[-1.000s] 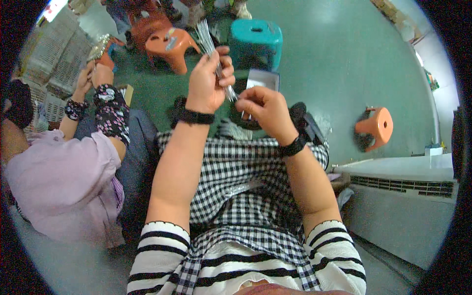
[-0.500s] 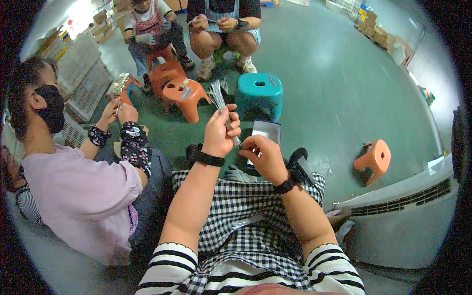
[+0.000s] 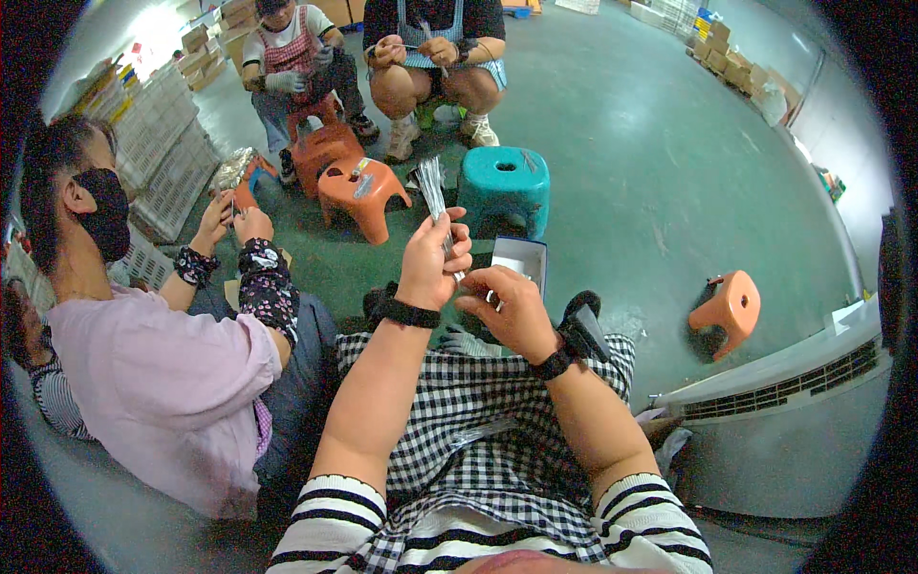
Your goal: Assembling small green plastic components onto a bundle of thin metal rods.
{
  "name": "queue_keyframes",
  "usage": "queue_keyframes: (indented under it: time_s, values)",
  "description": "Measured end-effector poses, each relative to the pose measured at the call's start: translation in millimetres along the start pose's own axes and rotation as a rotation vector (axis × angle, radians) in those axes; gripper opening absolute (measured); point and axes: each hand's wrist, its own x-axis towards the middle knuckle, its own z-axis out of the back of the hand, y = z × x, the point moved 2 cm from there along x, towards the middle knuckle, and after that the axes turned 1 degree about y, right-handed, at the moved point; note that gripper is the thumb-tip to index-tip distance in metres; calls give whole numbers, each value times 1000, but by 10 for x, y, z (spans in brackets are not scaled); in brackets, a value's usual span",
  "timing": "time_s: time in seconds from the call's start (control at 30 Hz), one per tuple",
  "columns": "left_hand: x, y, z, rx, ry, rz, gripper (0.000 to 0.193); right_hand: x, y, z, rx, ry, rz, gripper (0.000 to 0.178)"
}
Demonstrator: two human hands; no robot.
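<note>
The person sat with both forearms raised over a checked lap. The left hand (image 3: 432,263) was closed around a bundle of thin silvery strips (image 3: 432,191) that fanned upward from the fist. The right hand (image 3: 512,304), just beside it, was loosely curled with fingertips pinched toward the bundle's lower end; whether it gripped a single strip I could not tell. Just beyond the hands an open white box (image 3: 523,263) lay on the green floor, near a teal stool (image 3: 505,187). A few strips rested on the lap (image 3: 483,432) below the wrists. Judging by the full bundle, much sorting seemed left. To the left, a person in pink (image 3: 163,373) worked on something similar
</note>
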Motion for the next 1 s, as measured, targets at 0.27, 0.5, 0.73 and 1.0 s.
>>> queue_keyframes:
  time_s: [0.27,0.5,0.73,1.0]
  values:
    - [-27,30,-53,2,27,38,21,13,-42,35,52,-43,-97,22]
    - [-9,18,-17,-19,40,33,22,0,-97,-8,-64,-24,-64,33]
    - [-17,57,-42,47,10,34,22,28,-55,36,20,-18,-140,34]
    - [-40,144,-81,116,16,53,22,43,-155,5,-18,-93,-221,42]
